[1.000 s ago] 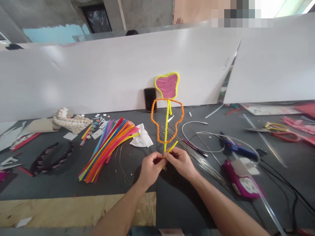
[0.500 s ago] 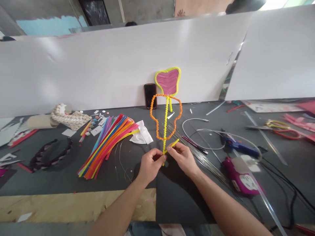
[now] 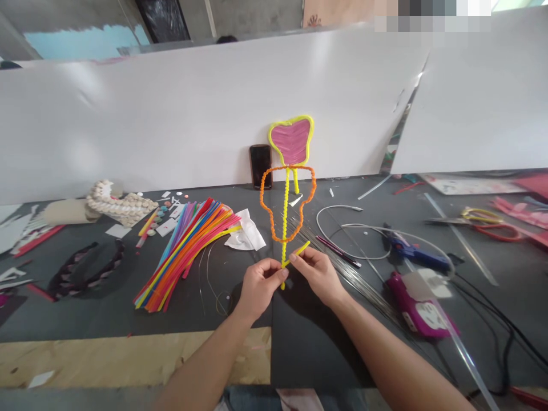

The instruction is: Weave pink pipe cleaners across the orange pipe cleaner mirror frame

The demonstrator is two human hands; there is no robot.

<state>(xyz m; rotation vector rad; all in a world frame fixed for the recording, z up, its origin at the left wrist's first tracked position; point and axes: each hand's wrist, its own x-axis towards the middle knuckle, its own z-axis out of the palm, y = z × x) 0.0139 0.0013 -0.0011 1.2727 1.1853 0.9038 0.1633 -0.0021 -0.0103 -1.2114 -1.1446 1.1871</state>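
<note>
Upright above the table stands an orange pipe cleaner outline [image 3: 262, 197], with a twisted yellow stem [image 3: 285, 211] running down its middle. My left hand [image 3: 261, 285] pinches the lower part of that yellow stem between thumb and finger. My right hand [image 3: 317, 275] closes on a yellow pipe cleaner [image 3: 303, 249] that crosses the stem at a slant, its free end pointing up to the right. The two hands' fingertips almost meet at the stem. Behind, a pink shape with a yellow border [image 3: 292, 141] leans on the white board beside a dark phone [image 3: 261, 166].
Left lies a bundle of coloured pipe cleaners [image 3: 188, 251], with a white wrapper [image 3: 245, 231] beside it and a dark braided headband [image 3: 85, 271] farther out. On the right are thin wires [image 3: 355, 279], a blue glue gun [image 3: 417, 254], scissors [image 3: 483, 224] and a magenta device [image 3: 417, 308].
The orange outline and stem have tipped very slightly left. Both hands keep their grip in nearly the same place.
</note>
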